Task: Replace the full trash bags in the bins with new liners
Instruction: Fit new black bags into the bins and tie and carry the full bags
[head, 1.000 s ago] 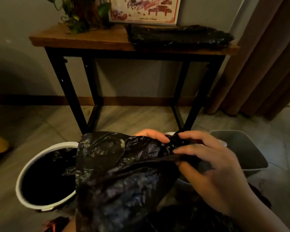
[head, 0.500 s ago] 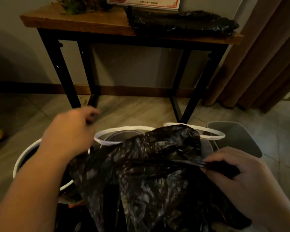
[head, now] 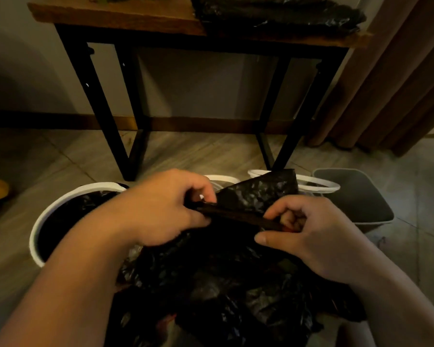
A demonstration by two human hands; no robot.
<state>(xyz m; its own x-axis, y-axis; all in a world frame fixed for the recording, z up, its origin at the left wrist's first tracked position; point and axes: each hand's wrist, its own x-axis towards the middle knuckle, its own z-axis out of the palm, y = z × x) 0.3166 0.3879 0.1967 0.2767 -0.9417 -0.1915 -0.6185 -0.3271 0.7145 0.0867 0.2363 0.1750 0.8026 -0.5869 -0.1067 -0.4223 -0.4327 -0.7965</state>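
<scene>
A crumpled black trash bag [head: 223,276] fills the lower middle of the view. My left hand [head: 161,209] pinches its folded top edge from the left. My right hand [head: 308,236] pinches the same edge from the right, with the fingers curled over the plastic. Between the two hands the edge is pulled into a taut strip. A round white bin [head: 50,216] with a black liner inside stands to the left, under my left forearm. Behind the bag show the white rims of two more bins [head: 318,186], mostly hidden by it.
A grey square bin [head: 356,199] stands at the right on the tiled floor. A wooden table with black legs [head: 95,96] stands against the wall, with a stack of folded black liners [head: 276,13] on top. Brown curtains [head: 398,83] hang at the right.
My left hand has come in from the left and taken the bag's top edge close to my right hand. The bag has dropped lower and the view has tilted down.
</scene>
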